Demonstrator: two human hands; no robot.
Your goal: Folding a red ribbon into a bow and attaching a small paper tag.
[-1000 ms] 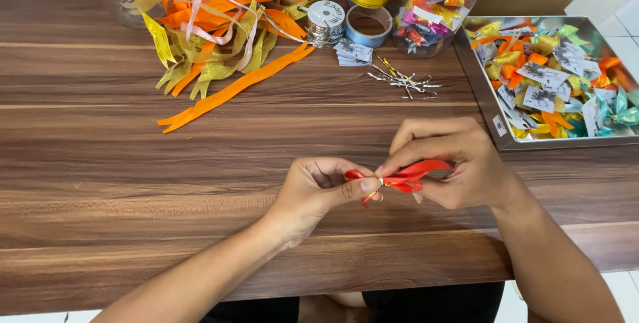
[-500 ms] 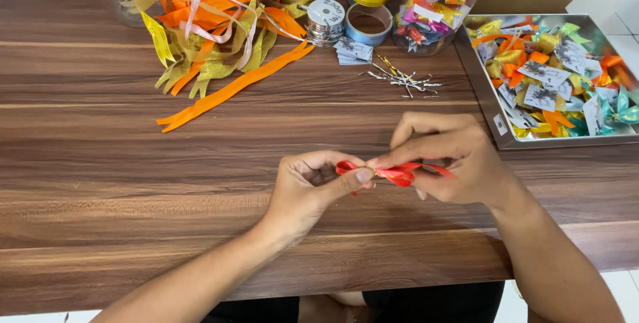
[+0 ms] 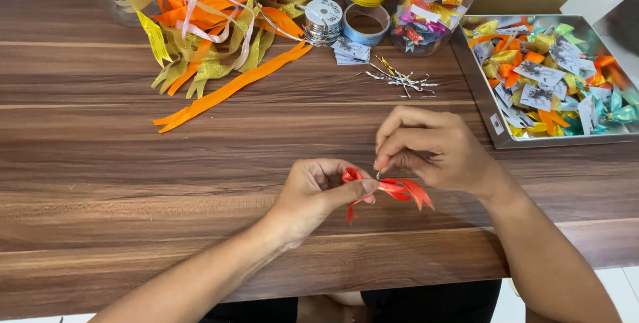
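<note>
Left hand [image 3: 319,193] has its grip clamped on a small red folded ribbon bow [image 3: 386,190], held just above the dark wooden surface [image 3: 100,163] near its front edge, around 6 o'clock. Right hand [image 3: 436,150] is pinched shut at the bow's middle, maybe on a thin wire tie, hard to tell. Loose orange and gold ribbon strips [image 3: 206,43] sit at 11 o'clock, a metal tray of finished bows [image 3: 496,123] at 2 o'clock.

left hand [image 3: 318,193], right hand [image 3: 432,150], red ribbon bow [image 3: 393,188]
</note>
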